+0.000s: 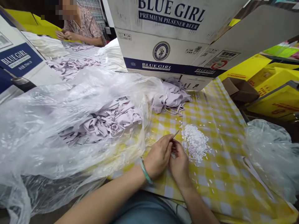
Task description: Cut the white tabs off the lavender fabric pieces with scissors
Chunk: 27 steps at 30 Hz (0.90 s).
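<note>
My left hand, with a green bangle at the wrist, is closed, its fingers against those of my right hand. A thin, narrow strip sticks up from between the pinched fingertips; its kind is too small to make out. The fingers of my right hand are curled in too, and what lies under them is mostly hidden. Just right of the hands is a pile of small white pieces on a yellow checked tablecloth, with several scattered around it.
A large plastic bag holding pale lilac fabric pieces spreads on the left. More lilac fabric lies before a beer carton. Clear plastic and a pale strap lie right. Another person sits across.
</note>
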### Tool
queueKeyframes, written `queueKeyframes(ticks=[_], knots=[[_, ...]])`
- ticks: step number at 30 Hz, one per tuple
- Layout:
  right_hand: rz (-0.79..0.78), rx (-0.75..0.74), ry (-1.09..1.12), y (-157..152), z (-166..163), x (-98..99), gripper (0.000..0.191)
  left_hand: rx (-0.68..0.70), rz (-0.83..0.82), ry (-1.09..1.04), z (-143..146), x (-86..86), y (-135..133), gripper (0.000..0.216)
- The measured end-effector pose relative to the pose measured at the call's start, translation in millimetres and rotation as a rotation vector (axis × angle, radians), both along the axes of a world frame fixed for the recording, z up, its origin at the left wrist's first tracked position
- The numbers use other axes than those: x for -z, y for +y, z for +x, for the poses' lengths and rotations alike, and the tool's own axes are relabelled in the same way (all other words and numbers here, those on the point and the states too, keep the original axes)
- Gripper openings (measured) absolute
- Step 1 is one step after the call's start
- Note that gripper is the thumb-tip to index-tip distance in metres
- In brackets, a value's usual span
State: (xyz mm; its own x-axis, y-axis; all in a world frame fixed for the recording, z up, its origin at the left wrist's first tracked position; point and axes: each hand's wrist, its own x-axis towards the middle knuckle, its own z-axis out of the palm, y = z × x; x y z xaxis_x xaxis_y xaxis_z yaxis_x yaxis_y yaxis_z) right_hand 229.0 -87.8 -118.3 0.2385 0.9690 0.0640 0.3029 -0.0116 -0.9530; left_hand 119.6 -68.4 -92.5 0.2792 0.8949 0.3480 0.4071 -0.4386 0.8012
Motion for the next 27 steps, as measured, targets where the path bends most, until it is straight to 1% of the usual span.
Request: queueKeyframes(ticks=[2, 3, 4, 5, 6, 7, 8, 9, 10, 11, 12, 13, 15, 18, 20, 22, 24, 26, 27], knots=[[-0.031, -0.077, 0.194, 2, 2, -1.5, 0.041, 0.07, 0.02, 0.03, -13, -6.5, -7, 0.038], [-0.057, -0.115, 0.261, 3, 4, -3.4, 0.039, 0.084, 0.043, 0.05, -24, -11.1, -7, 0.039], [-0.087, -0.141, 0.295, 4, 6, -5.7, 0.037, 0.059, 0.079, 0.073, -37, -16.1, -5, 0.038], [-0.118, -0.152, 0.3, 5, 7, -8.1, 0.034, -0.007, 0.126, 0.105, -52, -21.1, 1, 0.035], [-0.144, -0.151, 0.288, 5, 8, -10.6, 0.033, -0.121, 0.18, 0.144, -69, -25.5, 9, 0.029], [-0.165, -0.15, 0.278, 5, 8, -12.9, 0.033, -0.287, 0.233, 0.195, -87, -29.1, 20, 0.024], [-0.178, -0.151, 0.278, 5, 7, -15.2, 0.033, -0.44, 0.261, 0.279, -104, -31.8, 32, 0.024], [-0.188, -0.158, 0.287, 5, 6, -17.2, 0.035, -0.542, 0.248, 0.371, -118, -33.3, 44, 0.03], [-0.195, -0.166, 0.294, 4, 4, -18.9, 0.037, -0.586, 0.232, 0.423, -130, -34.1, 54, 0.027], [-0.197, -0.168, 0.294, 4, 3, -20.4, 0.037, -0.596, 0.218, 0.45, -137, -34.3, 61, 0.018], [-0.189, -0.166, 0.288, 3, 2, -21.6, 0.037, -0.581, 0.207, 0.457, -140, -34.4, 64, 0.011], [-0.175, -0.162, 0.28, 2, 1, -22.8, 0.036, -0.556, 0.206, 0.443, -138, -34.5, 63, 0.009], [-0.153, -0.148, 0.276, 0, 1, -25.2, 0.035, -0.514, 0.217, 0.396, -126, -35.8, 52, 0.015], [-0.15, -0.132, 0.308, -4, 5, -30.5, 0.037, -0.454, 0.228, 0.321, -105, -37.3, 36, 0.014], [-0.144, -0.133, 0.322, -6, 7, -34.0, 0.037, -0.463, 0.223, 0.296, -102, -34.5, 41, 0.012], [-0.133, -0.133, 0.329, -8, 8, -35.6, 0.036, -0.513, 0.209, 0.297, -110, -29.1, 56, 0.013], [-0.133, -0.118, 0.331, -10, 8, -34.3, 0.037, -0.533, 0.199, 0.306, -119, -26.0, 69, 0.014], [-0.138, -0.087, 0.337, -11, 7, -31.1, 0.038, -0.513, 0.213, 0.301, -120, -28.8, 67, 0.012], [-0.145, -0.079, 0.351, -11, 6, -29.6, 0.039, -0.502, 0.228, 0.294, -114, -32.1, 59, 0.011]])
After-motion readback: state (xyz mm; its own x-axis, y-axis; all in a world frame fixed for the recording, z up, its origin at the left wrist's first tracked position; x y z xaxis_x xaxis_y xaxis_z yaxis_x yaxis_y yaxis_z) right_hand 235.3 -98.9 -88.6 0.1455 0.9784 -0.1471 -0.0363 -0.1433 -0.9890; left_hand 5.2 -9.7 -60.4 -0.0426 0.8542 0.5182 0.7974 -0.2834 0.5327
